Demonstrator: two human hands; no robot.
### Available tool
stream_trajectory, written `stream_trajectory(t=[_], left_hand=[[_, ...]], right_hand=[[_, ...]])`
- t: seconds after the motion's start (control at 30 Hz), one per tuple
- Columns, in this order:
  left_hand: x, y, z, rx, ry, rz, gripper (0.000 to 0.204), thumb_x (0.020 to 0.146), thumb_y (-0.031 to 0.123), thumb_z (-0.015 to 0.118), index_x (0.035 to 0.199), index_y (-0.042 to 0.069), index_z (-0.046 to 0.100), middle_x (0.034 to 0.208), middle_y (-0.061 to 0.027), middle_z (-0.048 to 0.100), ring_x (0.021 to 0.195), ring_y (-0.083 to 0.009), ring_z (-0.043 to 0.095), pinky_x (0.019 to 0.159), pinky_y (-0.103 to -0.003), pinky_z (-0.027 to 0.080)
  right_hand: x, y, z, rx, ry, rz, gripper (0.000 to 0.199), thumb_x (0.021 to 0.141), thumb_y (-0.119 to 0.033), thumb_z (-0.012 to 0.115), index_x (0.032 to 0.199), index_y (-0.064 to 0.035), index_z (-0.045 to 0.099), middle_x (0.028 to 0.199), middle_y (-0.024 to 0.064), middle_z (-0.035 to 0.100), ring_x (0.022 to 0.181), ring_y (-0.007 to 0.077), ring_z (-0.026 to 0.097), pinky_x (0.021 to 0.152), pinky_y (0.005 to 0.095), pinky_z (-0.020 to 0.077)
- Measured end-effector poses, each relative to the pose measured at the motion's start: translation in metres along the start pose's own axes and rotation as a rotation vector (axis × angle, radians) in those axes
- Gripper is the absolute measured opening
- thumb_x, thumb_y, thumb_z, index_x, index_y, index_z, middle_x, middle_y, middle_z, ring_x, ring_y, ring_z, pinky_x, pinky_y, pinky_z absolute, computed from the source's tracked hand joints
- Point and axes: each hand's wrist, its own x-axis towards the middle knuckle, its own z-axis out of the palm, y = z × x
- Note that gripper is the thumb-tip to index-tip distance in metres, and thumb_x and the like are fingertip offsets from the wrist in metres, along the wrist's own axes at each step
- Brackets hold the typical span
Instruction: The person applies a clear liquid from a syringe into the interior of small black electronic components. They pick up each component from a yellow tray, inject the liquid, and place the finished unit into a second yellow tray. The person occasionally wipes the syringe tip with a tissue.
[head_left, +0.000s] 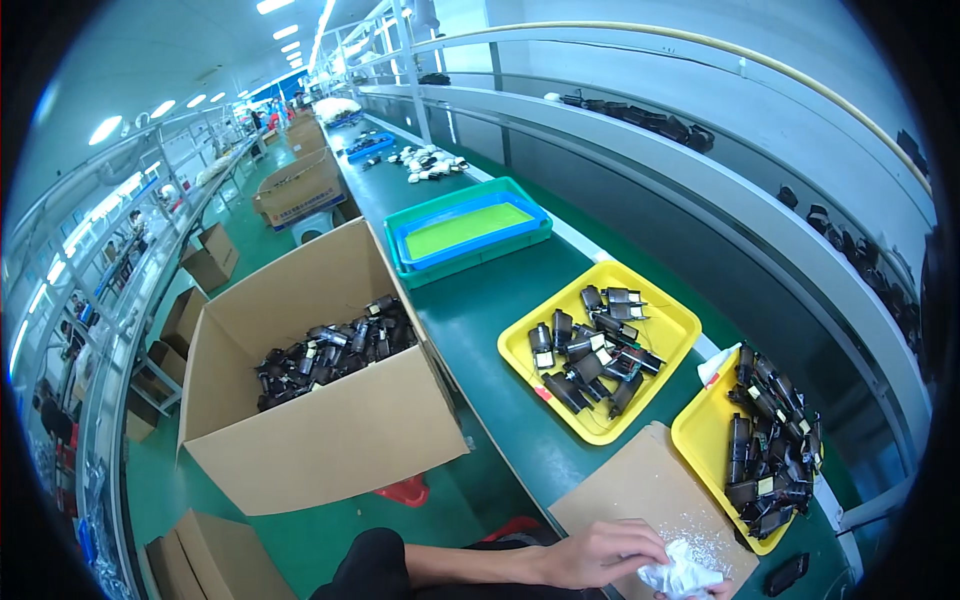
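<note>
Over a brown cardboard sheet (640, 475) at the lower edge, my left hand (612, 550) is closed, its fingertips pinched at a crumpled white wad (682, 573). Whether the wad is cloth, paper or thin plastic, I cannot make out. Only a few fingers of my right hand (720, 590) show at the bottom rim, gripping the wad's lower right side. White specks (690, 525) lie scattered over the cardboard beside it. To the right, a single black part (787, 575) rests on the green bench.
Two yellow trays (515, 345) (690, 428) hold dark motor-like units. A big open carton (320, 460) with many more stands left of the bench. Farther along are nested green and blue trays (400, 245) and a pile of white pieces (430, 163). A rail runs along the right.
</note>
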Motion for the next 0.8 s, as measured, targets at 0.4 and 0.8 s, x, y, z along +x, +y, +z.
stream_trajectory(t=[0.4, 0.8], left_hand=[[0.012, -0.021, 0.025, -0.346, -0.131, -0.475, 0.019, 0.088, 0.005, 0.051, 0.104, -0.005, 0.056, 0.1, -0.0059, 0.058, 0.096, -0.0097, 0.052, 0.086, -0.025, 0.043], [0.014, -0.042, 0.041, -0.544, -0.066, -0.651, 0.017, 0.088, 0.005, 0.05, 0.102, -0.003, 0.056, 0.1, -0.0073, 0.059, 0.094, -0.0138, 0.054, 0.086, -0.027, 0.042]], right_hand=[[-0.005, 0.013, -0.033, 0.031, 0.109, 0.105, 0.037, 0.07, -0.021, 0.074, 0.09, 0.0005, 0.05, 0.079, 0.0114, 0.053, 0.071, 0.0234, 0.052, 0.065, 0.0339, 0.045], [0.017, -0.003, -0.035, -0.168, -0.074, -0.246, 0.033, 0.071, -0.013, 0.071, 0.094, 0.0001, 0.052, 0.084, 0.0138, 0.053, 0.075, 0.0245, 0.054, 0.068, 0.0329, 0.0465]])
